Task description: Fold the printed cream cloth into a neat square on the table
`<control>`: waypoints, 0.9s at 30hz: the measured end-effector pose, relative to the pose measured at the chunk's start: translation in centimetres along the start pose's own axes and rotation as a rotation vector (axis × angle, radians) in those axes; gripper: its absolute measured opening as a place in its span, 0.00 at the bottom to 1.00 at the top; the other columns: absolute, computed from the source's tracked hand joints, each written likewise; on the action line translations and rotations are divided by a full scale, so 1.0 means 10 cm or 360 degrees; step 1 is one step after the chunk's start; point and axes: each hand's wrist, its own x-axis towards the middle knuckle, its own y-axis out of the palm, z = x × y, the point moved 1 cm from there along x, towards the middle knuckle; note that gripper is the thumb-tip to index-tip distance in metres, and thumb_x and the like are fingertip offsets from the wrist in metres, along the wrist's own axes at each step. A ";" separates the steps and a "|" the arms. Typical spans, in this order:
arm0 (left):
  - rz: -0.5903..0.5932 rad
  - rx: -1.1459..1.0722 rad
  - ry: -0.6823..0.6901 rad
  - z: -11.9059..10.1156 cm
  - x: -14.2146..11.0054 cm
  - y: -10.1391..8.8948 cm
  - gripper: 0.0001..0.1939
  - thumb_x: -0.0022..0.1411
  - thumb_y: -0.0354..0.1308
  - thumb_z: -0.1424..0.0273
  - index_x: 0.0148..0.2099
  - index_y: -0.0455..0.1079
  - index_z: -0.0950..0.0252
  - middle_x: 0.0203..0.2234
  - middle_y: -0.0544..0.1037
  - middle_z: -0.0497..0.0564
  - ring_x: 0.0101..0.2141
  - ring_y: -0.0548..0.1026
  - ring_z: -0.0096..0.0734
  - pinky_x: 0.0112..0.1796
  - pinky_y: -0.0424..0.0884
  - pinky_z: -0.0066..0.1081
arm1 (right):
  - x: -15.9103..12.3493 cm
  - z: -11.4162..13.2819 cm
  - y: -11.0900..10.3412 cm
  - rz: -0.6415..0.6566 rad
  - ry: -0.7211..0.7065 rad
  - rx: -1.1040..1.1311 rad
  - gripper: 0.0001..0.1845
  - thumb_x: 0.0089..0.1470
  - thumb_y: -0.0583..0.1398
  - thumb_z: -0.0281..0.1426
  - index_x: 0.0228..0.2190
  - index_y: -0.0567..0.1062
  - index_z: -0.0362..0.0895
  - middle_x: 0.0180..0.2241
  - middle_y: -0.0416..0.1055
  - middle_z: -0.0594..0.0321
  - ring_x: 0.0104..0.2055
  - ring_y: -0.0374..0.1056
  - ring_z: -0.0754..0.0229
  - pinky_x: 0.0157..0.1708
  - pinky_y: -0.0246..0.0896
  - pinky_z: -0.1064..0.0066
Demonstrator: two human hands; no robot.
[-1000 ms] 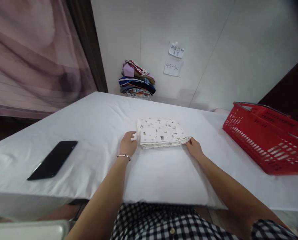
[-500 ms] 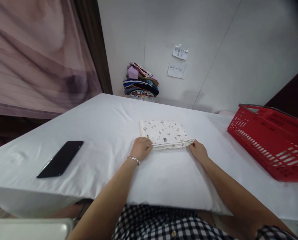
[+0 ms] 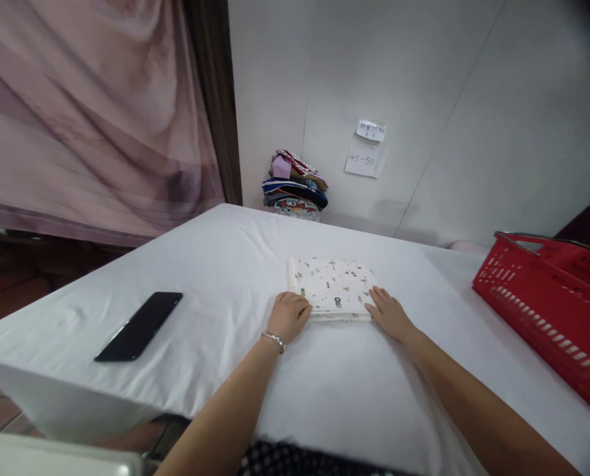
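A white folded cloth with a small dark and tan print lies on the white-covered table, its layered front edge facing me. At its front left corner, my left hand, with a silver bracelet at the wrist, is closed on the fabric with curled fingers. My right hand rests on the cloth's right edge, fingers stretched out and apart.
A black phone lies left on the white tablecloth. To the right stands a red plastic basket. Folded garments are piled against the back wall, near paper notes. A pink curtain hangs at left.
My right hand has let go of the front right corner and now lies flat on the right edge. The cloth's lifted right corner has come down. The view has shifted slightly.
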 end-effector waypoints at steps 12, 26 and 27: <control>-0.0039 0.0125 -0.0138 -0.09 0.69 -0.10 0.17 0.61 0.44 0.61 0.43 0.70 0.61 0.44 0.73 0.51 0.48 0.66 0.35 0.50 0.58 0.36 | 0.47 0.27 -0.16 0.0012 -0.0184 -0.0040 0.31 0.57 0.42 0.46 0.57 0.55 0.43 0.62 0.42 0.55 0.63 0.33 0.53 0.58 0.32 0.54; 0.0247 0.0138 -0.0467 0.38 0.68 0.36 0.25 0.58 0.45 0.57 0.57 0.56 0.54 0.61 0.49 0.46 0.61 0.41 0.38 0.56 0.45 0.50 | 0.93 0.23 0.27 -0.0033 -0.0121 -0.0126 0.31 0.56 0.44 0.45 0.56 0.56 0.42 0.61 0.45 0.55 0.63 0.36 0.52 0.58 0.33 0.55; 0.0227 0.0111 -0.0458 0.39 0.68 0.35 0.24 0.59 0.46 0.57 0.57 0.56 0.54 0.61 0.50 0.47 0.61 0.42 0.38 0.56 0.45 0.49 | 0.93 0.24 0.27 -0.0032 -0.0114 -0.0116 0.31 0.56 0.44 0.45 0.56 0.56 0.42 0.61 0.45 0.55 0.63 0.36 0.52 0.58 0.32 0.55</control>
